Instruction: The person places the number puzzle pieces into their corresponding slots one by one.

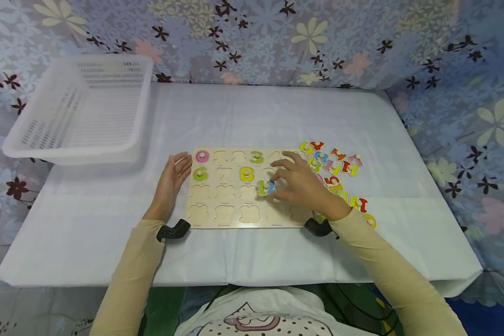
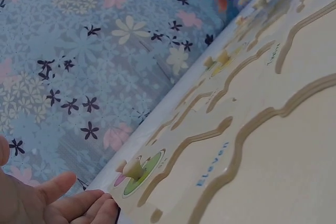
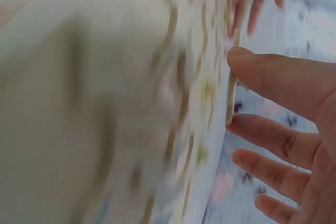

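Left hand (image 1: 174,179) extends loosely beside the board (image 1: 237,225); right hand (image 1: 297,184) pinches a number piece (image 1: 270,187).

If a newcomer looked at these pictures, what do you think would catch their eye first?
Probably the right hand, which pinches a green-and-blue number piece over the wooden number board. Next might come the colorful jumble of loose number pieces along the board's right side, from the person's viewpoint. The large white slotted basket at the far left of the table also stands out.
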Available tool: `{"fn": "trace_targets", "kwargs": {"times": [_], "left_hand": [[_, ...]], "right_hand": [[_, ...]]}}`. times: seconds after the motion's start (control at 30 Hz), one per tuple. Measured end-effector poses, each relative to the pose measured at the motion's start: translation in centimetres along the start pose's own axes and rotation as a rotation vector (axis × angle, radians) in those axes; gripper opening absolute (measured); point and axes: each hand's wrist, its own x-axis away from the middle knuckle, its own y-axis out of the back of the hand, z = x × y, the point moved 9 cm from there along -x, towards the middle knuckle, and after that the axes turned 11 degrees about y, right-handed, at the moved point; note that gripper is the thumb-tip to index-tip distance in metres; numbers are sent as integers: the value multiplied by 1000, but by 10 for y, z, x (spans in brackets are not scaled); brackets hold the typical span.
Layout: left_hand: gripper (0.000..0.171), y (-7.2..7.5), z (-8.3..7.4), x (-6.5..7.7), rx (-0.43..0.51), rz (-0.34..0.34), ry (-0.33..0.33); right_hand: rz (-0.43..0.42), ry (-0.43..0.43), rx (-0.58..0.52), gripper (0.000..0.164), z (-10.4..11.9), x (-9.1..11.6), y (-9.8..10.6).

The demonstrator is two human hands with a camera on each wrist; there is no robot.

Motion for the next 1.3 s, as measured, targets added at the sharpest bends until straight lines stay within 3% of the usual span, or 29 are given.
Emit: {"fn": "trace_targets", "kwargs": {"times": [0.17, 0.37, 0.73, 1.07, 1.3], "left_hand": [[69, -5, 0, -2, -7, 16, -4], [68, -8, -2, 0, -13, 21, -13], [71, -12, -1, -2, -20, 28, -13], [69, -9, -1, -1, -32, 13, -12], [69, -1, -1, 1, -21, -12, 5]], "right_hand": [[51, 64, 4, 35, 23, -28, -25], [56, 81, 5, 34, 40, -50, -40], [134, 73, 102, 32, 48, -67, -58], [129, 61, 98, 35, 43, -58, -49], [106, -22, 60, 36, 18, -12, -29]]}}
